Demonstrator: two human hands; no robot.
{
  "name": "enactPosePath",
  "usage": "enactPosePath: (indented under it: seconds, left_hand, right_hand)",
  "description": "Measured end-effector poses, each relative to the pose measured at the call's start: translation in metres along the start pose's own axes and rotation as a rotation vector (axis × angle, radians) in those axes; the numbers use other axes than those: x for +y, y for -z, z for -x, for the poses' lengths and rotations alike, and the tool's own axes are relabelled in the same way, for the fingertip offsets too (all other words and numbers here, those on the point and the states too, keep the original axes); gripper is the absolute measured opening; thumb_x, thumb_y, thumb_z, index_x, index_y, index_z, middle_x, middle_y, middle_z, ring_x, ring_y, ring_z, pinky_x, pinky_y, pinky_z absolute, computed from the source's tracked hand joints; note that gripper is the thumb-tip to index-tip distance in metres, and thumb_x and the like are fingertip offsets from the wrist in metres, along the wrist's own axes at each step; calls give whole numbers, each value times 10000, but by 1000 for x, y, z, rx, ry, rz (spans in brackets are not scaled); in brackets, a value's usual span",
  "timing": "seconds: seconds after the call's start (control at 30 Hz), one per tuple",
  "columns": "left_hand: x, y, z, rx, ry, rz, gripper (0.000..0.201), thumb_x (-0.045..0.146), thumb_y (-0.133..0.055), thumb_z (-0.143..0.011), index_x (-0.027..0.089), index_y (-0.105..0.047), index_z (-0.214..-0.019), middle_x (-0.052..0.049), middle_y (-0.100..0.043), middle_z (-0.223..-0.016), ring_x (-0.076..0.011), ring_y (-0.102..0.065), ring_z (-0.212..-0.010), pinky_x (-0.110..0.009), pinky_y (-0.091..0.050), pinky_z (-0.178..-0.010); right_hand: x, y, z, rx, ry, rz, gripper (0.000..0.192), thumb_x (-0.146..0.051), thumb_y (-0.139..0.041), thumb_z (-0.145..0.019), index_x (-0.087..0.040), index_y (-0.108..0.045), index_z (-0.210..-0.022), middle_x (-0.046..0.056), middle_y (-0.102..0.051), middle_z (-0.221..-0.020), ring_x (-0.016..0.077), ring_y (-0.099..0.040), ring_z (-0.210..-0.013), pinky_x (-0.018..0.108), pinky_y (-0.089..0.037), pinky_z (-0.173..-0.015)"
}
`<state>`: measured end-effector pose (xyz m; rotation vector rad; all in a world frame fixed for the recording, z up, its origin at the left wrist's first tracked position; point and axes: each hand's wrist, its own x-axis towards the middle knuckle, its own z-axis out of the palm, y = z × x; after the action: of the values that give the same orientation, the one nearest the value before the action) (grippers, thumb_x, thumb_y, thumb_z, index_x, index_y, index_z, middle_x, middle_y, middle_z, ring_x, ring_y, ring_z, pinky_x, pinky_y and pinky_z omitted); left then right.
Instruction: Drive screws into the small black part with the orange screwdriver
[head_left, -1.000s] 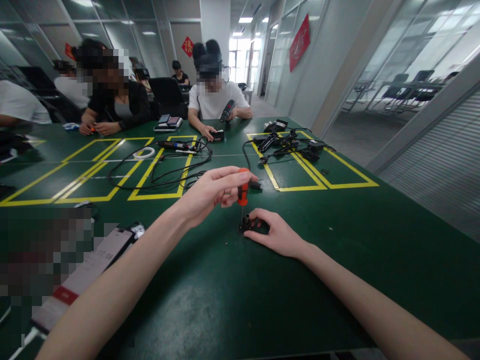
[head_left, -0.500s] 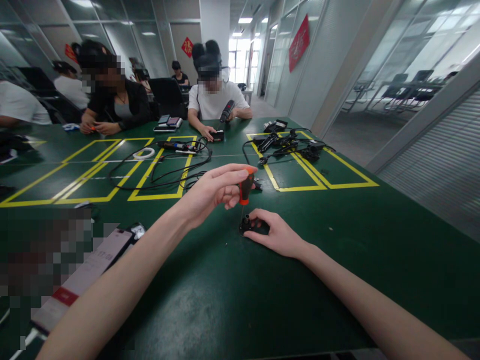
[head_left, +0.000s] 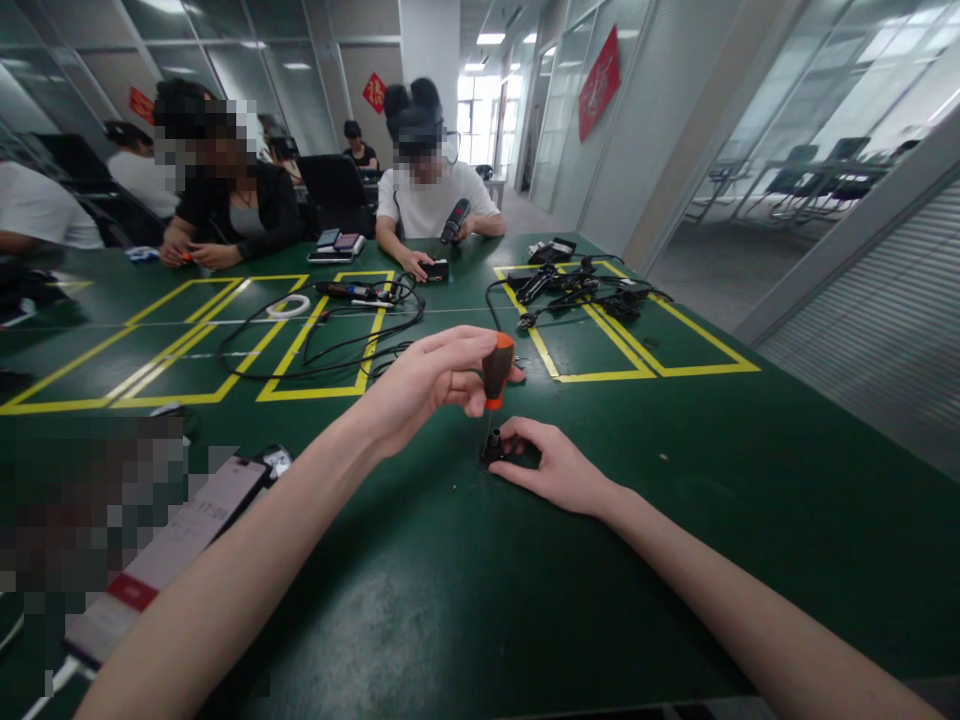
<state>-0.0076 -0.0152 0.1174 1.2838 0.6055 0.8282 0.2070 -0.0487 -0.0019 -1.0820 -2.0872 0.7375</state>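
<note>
**Two hands work a small screwdriver on a black part at a green table**

Nearest the viewer, two bare forearms reach in from the bottom edge over a dark green table (head_left: 420, 600); at the lower left a pale card with a red band (head_left: 161, 560) lies on the tabletop beside a blurred patch. The left hand (head_left: 424, 385) is closed around the orange and black handle of a screwdriver (head_left: 495, 372), fingers curled over its top, the tool held nearly upright with its thin shaft pointing down; the tip meets a small black part (head_left: 496, 450) lying on the table just below. The right hand (head_left: 555, 465) rests flat on the tabletop, fingers and thumb pinched loosely around that black part, steadying it; the two hands sit close together, one above the other.

Beyond them, yellow tape lines (head_left: 315, 350) mark out rectangles on the table; loose black cables (head_left: 337, 335) loop across one rectangle, near a white ring (head_left: 288, 306); a heap of black cables and adapters (head_left: 577, 285) lies in the rectangle to the right.

At the far edge, a person in a white shirt (head_left: 431, 205) sits opposite, holding a dark tool; another person in black (head_left: 232, 215) sits to the left; glass partitions and red wall signs (head_left: 598, 85) stand behind.
</note>
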Motion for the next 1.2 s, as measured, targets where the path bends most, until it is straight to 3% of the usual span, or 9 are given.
enactPosePath:
  seconds: [0.13, 0.27, 0.43, 0.63, 0.73, 0.83, 0.93, 1.13, 1.2]
  left_hand:
    - [0, -4, 3, 13, 21, -19, 484, 453, -828, -830, 170, -743, -1213, -36, -716, -905, -81, -549, -611, -210, -389, -530]
    - [3, -6, 5, 5, 24, -62, 425, 474, -831, -826, 131, -770, -1069, 36, -551, -661, -64, -475, -545, -197, -316, -489]
    - [2, -4, 3, -46, 1, -24, 454, 523, -822, -827, 129, -716, -1026, -77, -760, -982, -63, -549, -573, -209, -401, -520]
    - [1, -1, 1, -63, 13, -1, 485, 563, -796, -842, 125, -688, -1018, -94, -775, -952, -79, -575, -556, -216, -385, -500]
    - [1, -1, 1, -31, 32, -13, 499, 521, -827, -819, 141, -709, -1120, -71, -754, -945, -79, -571, -574, -207, -333, -487]
    - [2, -1, 2, 12, 43, -39, 539, 500, -844, -792, 141, -739, -1181, -29, -683, -823, -73, -510, -567, -207, -267, -483]
    - [2, -1, 2, 26, 33, -75, 500, 543, -836, -789, 127, -769, -1059, 13, -572, -694, -68, -438, -548, -214, -227, -486]
    - [1, 0, -1, 20, 13, -26, 516, 626, -777, -802, 139, -730, -963, -88, -736, -966, -97, -502, -622, -230, -334, -536]
    - [1, 1, -2, 11, 29, -17, 532, 649, -739, -820, 136, -721, -958, -102, -751, -965, -105, -508, -618, -238, -352, -547]
  right_hand:
    - [-1, 1, 0, 2, 6, 2, 155, -282, -776, -908, -209, -652, -964, 28, -713, -919, 189, -661, -804, 329, -550, -755]
    - [-1, 0, 0, 6, 8, 1, 160, -270, -782, -904, -204, -648, -962, 26, -712, -923, 182, -656, -799, 317, -539, -749]
    - [-1, 0, 1, -2, -8, -9, 158, -278, -776, -905, -203, -650, -962, 25, -712, -921, 178, -652, -802, 311, -531, -748]
    - [-1, 0, 0, 5, -9, -33, 164, -306, -769, -906, -208, -647, -956, 27, -711, -912, 180, -644, -787, 318, -534, -749]
    - [-1, 0, 0, 8, 0, -36, 158, -305, -765, -908, -206, -652, -957, 30, -711, -915, 181, -642, -792, 319, -533, -752]
    - [0, -1, 1, 8, 7, -31, 153, -296, -766, -910, -204, -655, -959, 29, -712, -919, 179, -643, -796, 316, -529, -750]
    - [1, -1, 1, 4, 11, -25, 153, -284, -771, -908, -202, -656, -966, 28, -713, -919, 176, -646, -795, 309, -527, -742]
    - [1, -1, 1, 3, 10, -21, 161, -281, -781, -901, -204, -655, -966, 26, -716, -925, 174, -647, -793, 307, -531, -739]
    - [1, 0, 1, 1, 7, -24, 162, -287, -779, -902, -203, -658, -969, 29, -718, -928, 175, -646, -794, 310, -533, -744]
